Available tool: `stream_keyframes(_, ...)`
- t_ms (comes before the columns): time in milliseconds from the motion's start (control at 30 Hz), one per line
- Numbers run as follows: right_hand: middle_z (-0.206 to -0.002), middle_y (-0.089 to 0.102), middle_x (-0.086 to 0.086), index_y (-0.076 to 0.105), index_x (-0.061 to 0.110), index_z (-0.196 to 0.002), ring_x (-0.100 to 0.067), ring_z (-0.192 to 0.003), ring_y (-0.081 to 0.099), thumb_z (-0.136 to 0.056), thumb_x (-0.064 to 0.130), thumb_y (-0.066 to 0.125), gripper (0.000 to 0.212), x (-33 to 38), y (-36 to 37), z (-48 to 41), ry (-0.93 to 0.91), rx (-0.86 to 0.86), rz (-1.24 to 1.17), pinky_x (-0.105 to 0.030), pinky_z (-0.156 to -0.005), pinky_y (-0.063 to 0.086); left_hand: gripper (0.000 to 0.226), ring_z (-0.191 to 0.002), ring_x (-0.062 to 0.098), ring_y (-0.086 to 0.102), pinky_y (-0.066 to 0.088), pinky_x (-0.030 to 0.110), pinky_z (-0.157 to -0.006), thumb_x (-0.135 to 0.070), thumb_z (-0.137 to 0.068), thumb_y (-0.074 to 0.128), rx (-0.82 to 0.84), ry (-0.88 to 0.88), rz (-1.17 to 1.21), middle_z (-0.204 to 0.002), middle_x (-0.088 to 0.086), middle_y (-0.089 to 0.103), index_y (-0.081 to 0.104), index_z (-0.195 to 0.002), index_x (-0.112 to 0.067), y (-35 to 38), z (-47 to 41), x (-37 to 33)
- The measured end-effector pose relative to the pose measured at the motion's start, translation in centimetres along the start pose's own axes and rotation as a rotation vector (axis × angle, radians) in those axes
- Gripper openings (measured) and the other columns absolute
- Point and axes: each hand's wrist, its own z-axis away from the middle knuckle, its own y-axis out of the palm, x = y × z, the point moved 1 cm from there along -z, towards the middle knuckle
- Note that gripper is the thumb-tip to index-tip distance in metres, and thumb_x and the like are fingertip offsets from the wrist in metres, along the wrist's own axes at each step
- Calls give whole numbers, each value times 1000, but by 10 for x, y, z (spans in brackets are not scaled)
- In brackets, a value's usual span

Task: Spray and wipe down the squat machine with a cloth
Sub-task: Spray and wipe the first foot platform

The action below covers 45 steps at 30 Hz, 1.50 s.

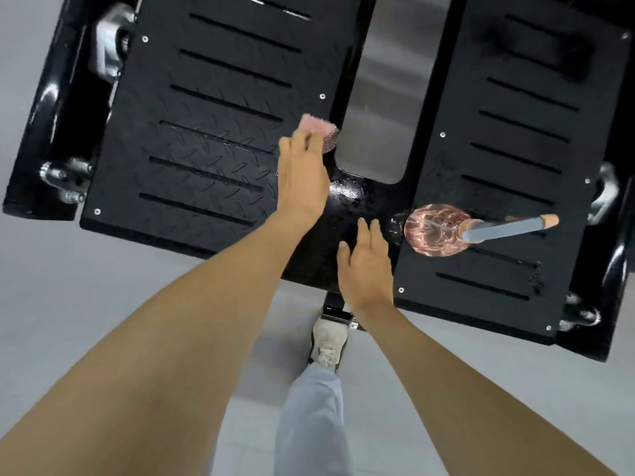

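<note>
Fingers of the left hand are gripping the cloth mid-frame. The right hand is hovering, fingers loose; the nozzle of the bottle is pointing right.

Floor: we see it pale grey and smooth.
Shoe: white, laced, on the floor.
Trouser leg: light blue, above our shoe.

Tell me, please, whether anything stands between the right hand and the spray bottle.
Nothing visible does. The right hand is open beside the spray bottle, which stands on the right footplate, with only bare metal between them. The left hand holds the pink cloth farther up, out of that path.
</note>
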Motion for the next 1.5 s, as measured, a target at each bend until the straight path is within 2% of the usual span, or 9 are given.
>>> stream_keyframes(167, -159, 11, -10, 21, 11, -150, -23, -143, 18, -102, 23, 36, 52, -15, 5, 8, 59, 9, -5, -36, -116, 26, 81, -115, 32, 35, 51, 35, -85, 4, -81, 59, 348, 25, -296, -152, 11, 10, 19, -148, -15, 27, 20, -9)
stream_keyframes(433, -131, 47, -9, 46, 8, -138, -24, -121, 43, -96, 19, 48, 43, -39, 4, 16, 187, -189, 35, -36, -108, 32, 75, -117, 25, 37, 42, 34, -95, 1, -89, 50, 605, 924, -570, -149, -1, 23, 14, -152, -20, 34, 56, 1)
stream_keyframes(667, -138, 29, -14, 27, 9, -141, -29, -111, 47, -73, 33, 80, 89, -55, -19, 5, 579, -558, -398, -44, -101, 41, 84, -116, 32, 36, 44, 37, -91, 11, -76, 57, 451, 328, -410, -156, 3, 10, 28, -146, -25, 30, 12, -12)
stream_keyframes(733, -144, 20, -11, 17, 11, -146, -26, -120, 41, -67, 33, 85, 107, -60, -25, -2, 488, -575, -504, -40, -104, 39, 86, -115, 30, 37, 42, 32, -86, 13, -77, 51, 499, 395, -394, -155, 2, 13, 25, -148, -29, 41, 33, -19)
stream_keyframes(833, -143, 21, -7, 15, 11, -146, -20, -130, 31, -60, 34, 88, 115, -66, -36, -17, 388, -574, -630, -32, -106, 35, 72, -110, 24, 35, 42, 35, -91, 4, -88, 46, 644, 817, -521, -148, -1, 24, 23, -150, -24, 44, 55, -25)
stream_keyframes(933, -133, 34, 0, 23, 15, -143, -12, -122, 37, -63, 35, 86, 105, -65, -46, -29, 356, -596, -769, -16, -98, 33, 75, -114, 22, 34, 40, 38, -97, 3, -91, 46, 620, 959, -643, -155, -3, 12, 16, -152, -26, 37, 33, -21)
stream_keyframes(1033, -116, 51, 6, 36, 22, -137, -3, -100, 52, -70, 27, 83, 82, -69, -60, -38, 388, -596, -879, 3, -78, 36, 72, -110, 25, 39, 43, 36, -92, 0, -90, 45, 516, 792, -693, -158, 0, 7, 12, -152, -18, 39, 16, -34)
stream_keyframes(1200, -101, 60, 1, 55, 13, -116, -5, -83, 57, -72, 27, 79, 52, -72, -72, -33, 368, -647, -722, -8, -72, 47, 78, -119, 27, 34, 40, 31, -93, 1, -88, 46, 468, 530, -613, -160, 5, 2, 3, -152, -12, 59, 34, -71)
stream_keyframes(1500, -85, 63, 5, 63, 15, -115, -16, -74, 62, -87, 33, 65, 33, -84, -81, -8, 446, -688, -593, -35, -67, 56, 89, -116, 25, 35, 40, 40, -97, 2, -88, 52, 723, 1177, -799, -160, -1, 0, -7, -152, -20, 41, 59, -27)
